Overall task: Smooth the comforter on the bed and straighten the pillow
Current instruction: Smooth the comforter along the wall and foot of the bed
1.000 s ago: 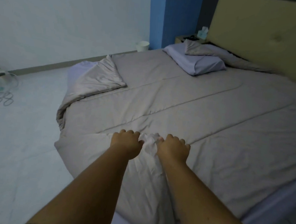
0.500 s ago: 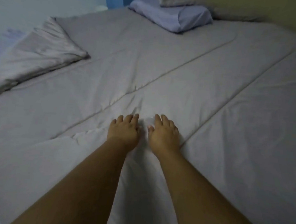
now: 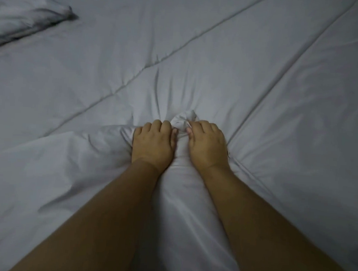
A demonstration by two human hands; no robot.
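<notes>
A grey quilted comforter [image 3: 231,71] fills nearly the whole view, with stitched seams running diagonally. My left hand [image 3: 153,144] and my right hand [image 3: 207,146] sit side by side at the middle, both fists closed on a bunched fold of the comforter that pokes up between them [image 3: 184,120]. Creases fan out from that bunch. A folded-back corner of the comforter [image 3: 23,16] lies at the top left. The pillow is out of view.
My hands lay flat with fingers spread half a second ago; now both have closed on a bunch of fabric. The view has dropped closer, so the pillow and headboard are gone.
</notes>
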